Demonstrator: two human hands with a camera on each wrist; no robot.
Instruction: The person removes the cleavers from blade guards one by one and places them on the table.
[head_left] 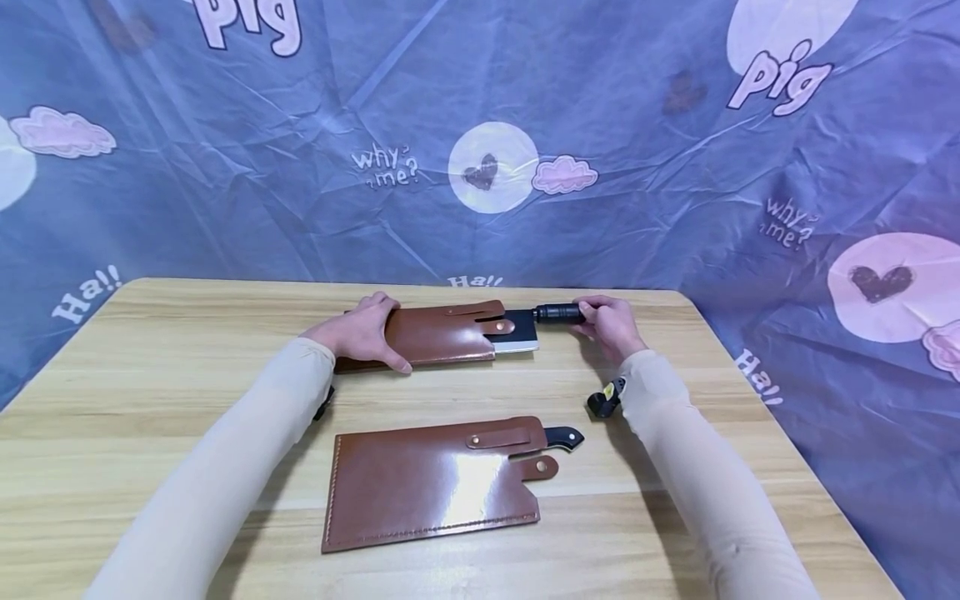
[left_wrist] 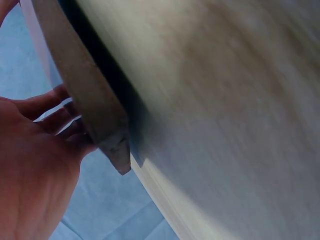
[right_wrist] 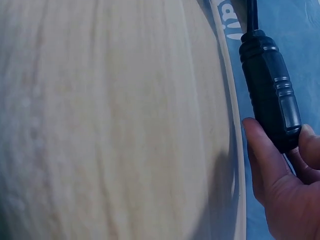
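Left hand grasps the brown rectangular leather sheath, apparently steadying it. Right of it, right hand pinches the black cylindrical cleaver handle, presumably for control.

Light wood-grain table; creased blue cloth behind, printed with pink clouds, dark hearts, white lettering. Brown sheath flat on tabletop, black handle protruding.

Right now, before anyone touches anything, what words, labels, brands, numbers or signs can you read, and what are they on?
"pig", twice, on the cloth
"why me?", twice, on the cloth
"Ha!!", three times in the head view, on the cloth
Yellow mark on the wrist camera: too small to read
Rear sheath, front sheath, handle: none readable
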